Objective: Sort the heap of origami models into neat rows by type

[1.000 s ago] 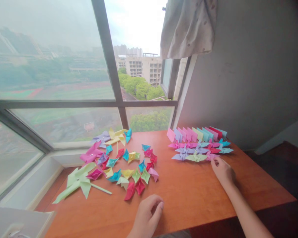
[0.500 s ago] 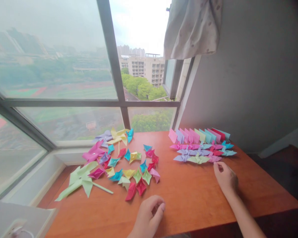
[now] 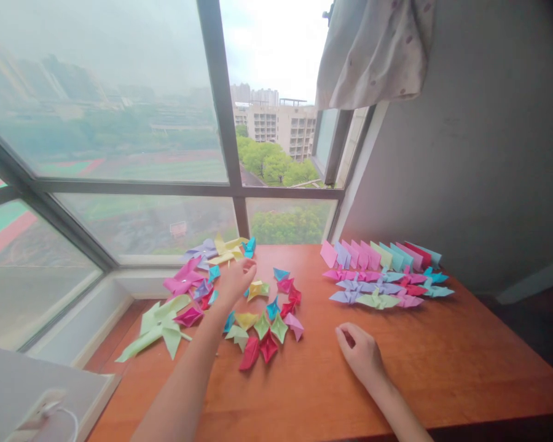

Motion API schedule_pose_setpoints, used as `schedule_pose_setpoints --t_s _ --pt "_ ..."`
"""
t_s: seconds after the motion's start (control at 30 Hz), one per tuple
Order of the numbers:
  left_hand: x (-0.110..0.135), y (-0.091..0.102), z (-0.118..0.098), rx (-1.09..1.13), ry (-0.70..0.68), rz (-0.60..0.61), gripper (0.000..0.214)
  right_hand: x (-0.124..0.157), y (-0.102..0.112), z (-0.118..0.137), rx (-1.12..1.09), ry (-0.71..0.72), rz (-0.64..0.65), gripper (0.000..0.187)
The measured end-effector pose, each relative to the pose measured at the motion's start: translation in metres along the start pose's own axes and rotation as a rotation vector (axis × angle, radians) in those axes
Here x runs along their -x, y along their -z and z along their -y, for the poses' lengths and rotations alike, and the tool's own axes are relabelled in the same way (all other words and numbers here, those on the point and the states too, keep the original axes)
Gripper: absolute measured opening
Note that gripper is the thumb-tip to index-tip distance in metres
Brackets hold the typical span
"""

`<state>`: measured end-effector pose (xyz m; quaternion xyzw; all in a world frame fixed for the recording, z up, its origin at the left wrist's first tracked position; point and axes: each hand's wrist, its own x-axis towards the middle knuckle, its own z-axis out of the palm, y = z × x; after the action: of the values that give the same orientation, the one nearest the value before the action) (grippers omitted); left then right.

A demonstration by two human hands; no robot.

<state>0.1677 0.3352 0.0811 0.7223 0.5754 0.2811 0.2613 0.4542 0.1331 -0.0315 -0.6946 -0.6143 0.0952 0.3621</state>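
My left hand point(image 3: 237, 281) reaches over the folded-paper pieces on the left, fingers curled down; what lies under its fingertips is hidden. Just beyond it are a yellow pinwheel point(image 3: 230, 249) and a blue folded piece point(image 3: 249, 247). To its right lies a yellow folded piece point(image 3: 257, 290). My right hand point(image 3: 359, 353) rests near the table's middle, thumb and finger curled together, with nothing visible in them. Behind it, paper cranes point(image 3: 378, 300) lie in rows. A green pinwheel point(image 3: 159, 328) and a magenta pinwheel point(image 3: 184, 279) lie left of my left forearm.
Folded paper pieces point(image 3: 368, 256) stand in a row at the table's back right. Red and green star-like paper pieces point(image 3: 268, 347) lie mid-table point(image 3: 304, 393). A window point(image 3: 133, 227) borders the back; a wall socket point(image 3: 41, 408) with a white cable sits lower left.
My left hand has moved forward from the table's front edge to above the paper pieces. My right hand has drawn back leftward, away from the cranes. The view has shifted slightly.
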Motion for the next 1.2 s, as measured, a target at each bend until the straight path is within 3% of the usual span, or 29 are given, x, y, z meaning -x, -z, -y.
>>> schedule_pose_setpoints --t_s 0.13,0.27,0.73,0.9,1.03,1.2 --pt "-0.051 0.001 0.028 -0.066 0.129 0.007 0.024 0.000 0.000 -0.003 -0.004 0.008 0.024 0.032" --pt "-0.075 -0.004 0.041 -0.077 0.202 0.059 0.031 -0.001 0.002 0.000 -0.033 -0.007 0.038 0.032" --pt "-0.085 -0.021 0.054 0.100 0.269 0.152 0.032 -0.003 0.003 0.002 -0.076 -0.048 0.048 0.035" --pt "-0.083 -0.018 0.041 0.154 0.207 0.112 0.031 -0.005 0.003 0.001 -0.095 -0.050 0.041 0.036" --pt "-0.071 -0.013 0.015 0.215 0.099 0.031 0.024 -0.005 0.003 0.001 -0.110 -0.052 0.029 0.038" --pt "-0.017 -0.024 -0.032 0.390 -0.060 -0.026 0.016 -0.005 0.005 0.004 -0.179 -0.108 0.013 0.036"
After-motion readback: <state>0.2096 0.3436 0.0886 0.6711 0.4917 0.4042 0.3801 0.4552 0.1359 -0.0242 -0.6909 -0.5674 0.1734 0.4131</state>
